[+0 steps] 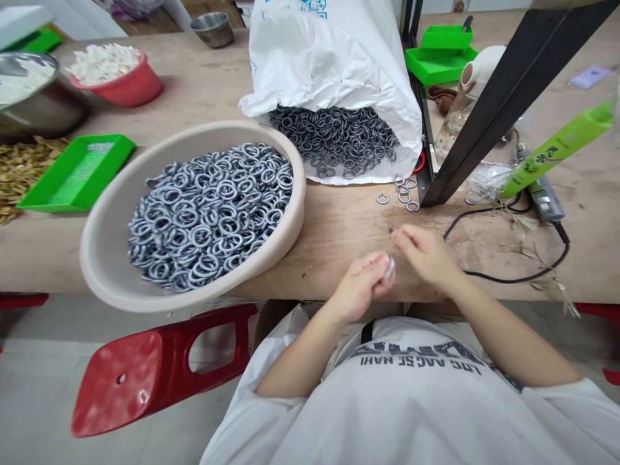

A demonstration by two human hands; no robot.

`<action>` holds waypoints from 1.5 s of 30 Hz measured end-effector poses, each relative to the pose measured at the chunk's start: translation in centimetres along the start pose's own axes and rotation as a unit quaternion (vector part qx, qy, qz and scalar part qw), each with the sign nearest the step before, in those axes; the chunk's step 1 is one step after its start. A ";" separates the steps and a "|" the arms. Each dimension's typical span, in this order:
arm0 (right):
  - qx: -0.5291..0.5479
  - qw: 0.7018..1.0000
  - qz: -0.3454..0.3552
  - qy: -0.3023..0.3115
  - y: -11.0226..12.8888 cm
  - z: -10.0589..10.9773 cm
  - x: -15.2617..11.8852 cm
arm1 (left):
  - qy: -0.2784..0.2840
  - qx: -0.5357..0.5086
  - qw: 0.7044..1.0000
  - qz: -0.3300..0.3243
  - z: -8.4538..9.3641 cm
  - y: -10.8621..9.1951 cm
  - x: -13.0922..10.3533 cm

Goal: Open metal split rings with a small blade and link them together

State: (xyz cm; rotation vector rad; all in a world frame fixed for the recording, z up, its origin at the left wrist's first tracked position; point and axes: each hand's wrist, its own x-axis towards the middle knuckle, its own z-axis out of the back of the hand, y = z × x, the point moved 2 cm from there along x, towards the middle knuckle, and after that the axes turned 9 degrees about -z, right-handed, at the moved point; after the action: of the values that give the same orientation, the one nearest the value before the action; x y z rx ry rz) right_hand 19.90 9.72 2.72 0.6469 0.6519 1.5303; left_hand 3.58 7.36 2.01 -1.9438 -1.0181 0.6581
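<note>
Ring (390,266) in left hand (361,284), near front edge of table (334,242)

The left hand is curled, thumb and fingers closed on the ring, which shows blurred at the fingertips. The right hand (426,253), just beside it, has its fingers drawn together; a small dark speck (390,230) shows at their tips, and whether they grip it cannot be told. Left of the hands, a tub (97,258) bears a ring heap (208,216); its rim projects past the table's front edge. Behind, a white sack (334,64) lies with its mouth toward that edge, showing dark rings (339,139). Several loose rings (413,206) lie beside the foot of a black post (508,97).
</note>
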 end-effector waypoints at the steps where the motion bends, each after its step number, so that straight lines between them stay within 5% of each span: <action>1: -0.025 0.999 -0.030 -0.018 -0.6 -0.1 1.1 | 0.020 0.007 1.000 0.005 0.0 -0.1 -0.3; 7: -0.247 0.966 -0.027 -0.069 -1.1 -1.1 8.3 | -0.053 0.042 0.998 -0.009 1.8 -0.6 -0.4; 11: -0.245 0.967 -0.050 -0.056 -1.0 -1.5 10.6 | -0.128 0.031 0.991 -0.007 3.7 -0.9 0.3; 15: 0.068 0.996 -0.031 0.039 0.1 -1.6 7.4 | -0.187 0.006 0.982 -0.026 4.2 -0.7 0.8; 18: 0.298 0.949 -0.080 0.069 1.3 -1.9 2.7 | -0.200 0.042 0.975 -0.081 3.2 0.0 1.5; 21: 0.362 0.926 -0.106 0.015 1.8 -2.4 -1.0 | -0.182 0.112 0.965 -0.150 1.6 0.9 2.2; 24: 0.359 0.929 -0.078 -0.046 1.4 -2.3 -2.2 | -0.163 0.115 0.965 -0.171 0.5 1.4 2.4; 30: 0.274 0.962 0.003 -0.003 1.0 0.2 -1.4 | -0.131 -0.036 0.989 -0.058 -0.6 0.8 2.0; 36: 0.049 0.992 0.118 0.010 1.9 1.7 -3.0 | -0.127 -0.077 0.989 -0.024 -0.9 0.4 2.0; 45: -0.064 0.989 0.136 -0.002 2.8 1.5 -3.8 | -0.129 -0.092 0.987 -0.034 -1.4 0.3 2.0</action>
State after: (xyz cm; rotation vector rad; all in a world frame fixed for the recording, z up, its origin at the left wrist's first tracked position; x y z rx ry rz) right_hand 19.35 5.82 5.71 0.6613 0.4702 1.8077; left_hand 5.80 8.37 2.38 -2.0072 -1.3404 0.8182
